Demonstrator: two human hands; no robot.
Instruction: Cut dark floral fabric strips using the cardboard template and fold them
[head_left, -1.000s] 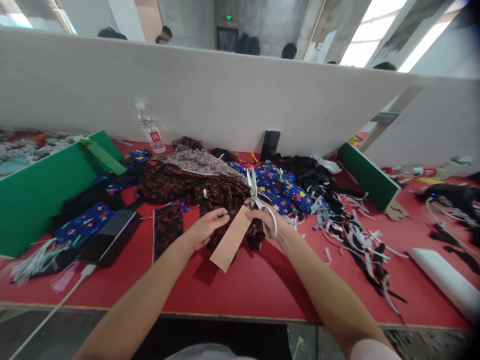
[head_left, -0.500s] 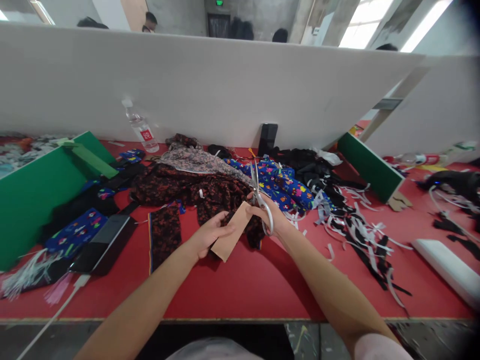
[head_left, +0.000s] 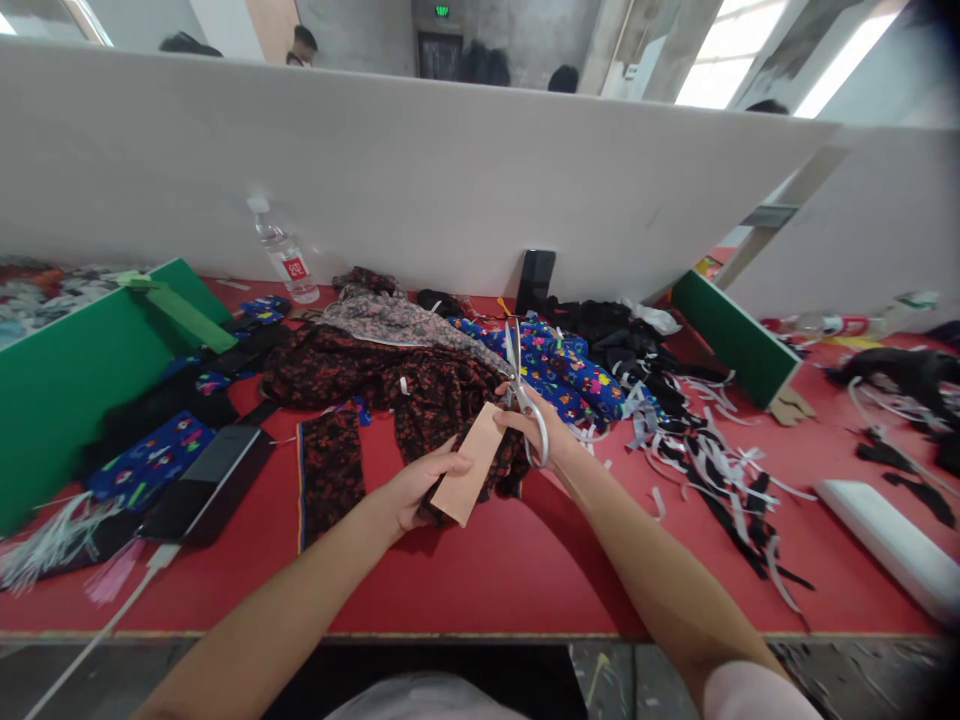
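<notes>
A tan cardboard strip [head_left: 471, 465] slants between my hands, over dark floral fabric [head_left: 427, 400]. My left hand [head_left: 431, 480] is closed on the strip's left side, its thumb on top and its other fingers hidden beneath with dark fabric. Silver scissors [head_left: 521, 390] point up and away, their handle around my right hand [head_left: 532, 425], which also pinches the strip's upper end. Flat on the table to the left lies a dark floral piece [head_left: 330, 475] with a striped edge. Blue patterned fabric [head_left: 570, 365] spreads behind the scissors.
Behind the fabric, a water bottle [head_left: 289, 258] and a phone [head_left: 535, 280] stand by the white partition [head_left: 420, 170]. A dark device [head_left: 206, 490] with a cable lies left. Green dividers [head_left: 739, 340] flank the red table [head_left: 480, 590]. White and black scraps [head_left: 727, 475] and a white box [head_left: 885, 545] lie right.
The lower end of the cardboard strip has swung slightly right, and my left hand has shifted with it. The scissors have turned a little more upright in my right hand.
</notes>
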